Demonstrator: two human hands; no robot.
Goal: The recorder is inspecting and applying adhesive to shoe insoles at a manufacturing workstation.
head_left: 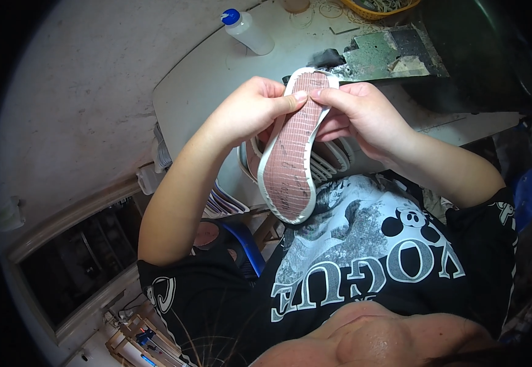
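Note:
A shoe insole point(287, 162) with a pinkish-brown, line-marked face and a white wrapped rim is held up in front of my chest, its upper end tilted away. My left hand point(250, 113) grips its left edge, with the thumb pressed on the face near the upper end. From the other side, my right hand point(367, 113) pinches the right edge, thumb also on the face. The two thumb tips nearly meet. My other fingers are partly hidden behind the insole. Beneath my hands, more white-rimmed insoles point(333, 158) lie stacked at the table edge.
The pale table point(192, 79) bears a white bottle point(250, 35) with a blue cap. Farther right lie a worn green board point(373, 58) and a yellow basket point(383, 8). Below left, a bundle of layered sheets point(223, 200) sits near a blue container point(244, 244).

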